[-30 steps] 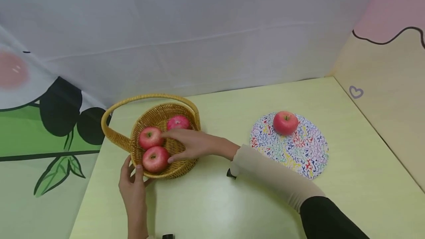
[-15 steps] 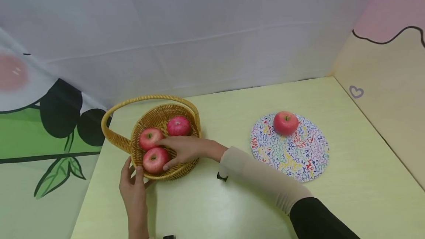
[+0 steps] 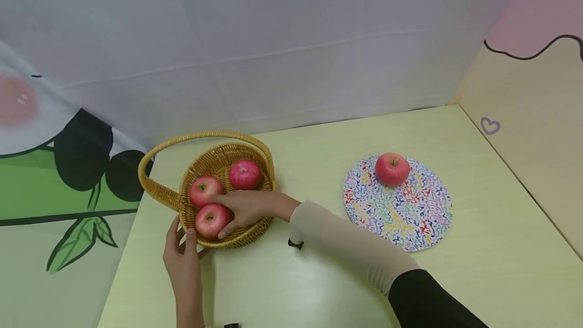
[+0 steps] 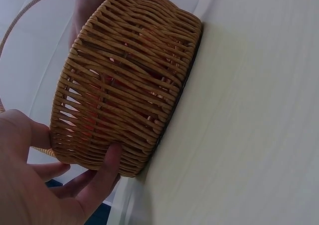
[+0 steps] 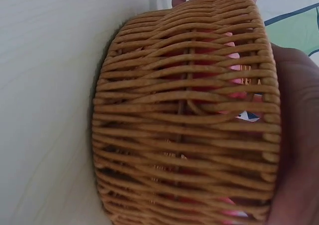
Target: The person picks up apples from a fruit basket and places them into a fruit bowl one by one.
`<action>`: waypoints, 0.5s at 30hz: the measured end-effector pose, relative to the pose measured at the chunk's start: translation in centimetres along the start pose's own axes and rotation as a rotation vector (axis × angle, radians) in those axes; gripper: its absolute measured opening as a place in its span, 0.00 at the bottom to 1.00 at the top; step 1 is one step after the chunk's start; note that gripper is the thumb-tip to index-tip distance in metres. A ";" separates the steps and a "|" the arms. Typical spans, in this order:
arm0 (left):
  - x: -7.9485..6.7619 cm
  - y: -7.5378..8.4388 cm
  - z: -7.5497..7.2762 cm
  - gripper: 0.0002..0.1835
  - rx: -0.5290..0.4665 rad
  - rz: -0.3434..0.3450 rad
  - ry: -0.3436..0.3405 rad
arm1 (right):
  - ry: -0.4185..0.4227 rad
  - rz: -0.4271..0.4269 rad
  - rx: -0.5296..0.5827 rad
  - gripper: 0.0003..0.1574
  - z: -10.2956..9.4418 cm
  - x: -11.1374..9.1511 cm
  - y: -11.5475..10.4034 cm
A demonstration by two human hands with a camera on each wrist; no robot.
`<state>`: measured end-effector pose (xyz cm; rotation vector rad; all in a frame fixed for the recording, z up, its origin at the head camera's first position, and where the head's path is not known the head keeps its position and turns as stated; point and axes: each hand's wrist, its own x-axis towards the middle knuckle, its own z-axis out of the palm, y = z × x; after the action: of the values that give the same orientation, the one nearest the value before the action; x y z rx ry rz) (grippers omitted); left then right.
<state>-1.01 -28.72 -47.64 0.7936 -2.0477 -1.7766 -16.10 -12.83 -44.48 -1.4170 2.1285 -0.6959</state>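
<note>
Left hand (image 3: 183,256) curled, right arm (image 3: 355,241) stretched diagonally leftward, right hand (image 3: 249,206) also curled

Soft, fairly even light fills the head view, leaving a pale, blurred glare on the smooth yellow-green tabletop (image 3: 300,287) near the lower edge and a faint shadow just right of the person's bare left forearm (image 3: 189,297). Both wrist views look duller and cooler, the tabletop turning greyish white. In the right wrist view, the person's bare right hand (image 5: 301,130) appears dark and soft-edged.
</note>
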 end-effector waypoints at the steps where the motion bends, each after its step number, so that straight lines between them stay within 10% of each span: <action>1: 0.0 0.0 0.0 0.29 -0.004 0.005 0.003 | -0.006 -0.003 0.002 0.59 0.1 0.1 0.0; 15: -0.1 -0.1 0.0 0.28 -0.022 0.031 0.014 | 0.004 -0.016 -0.049 0.62 0.9 1.5 -0.4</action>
<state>-0.91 -28.65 -47.76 0.7620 -2.0170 -1.7695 -15.82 -14.52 -45.09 -1.4608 2.1531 -0.6581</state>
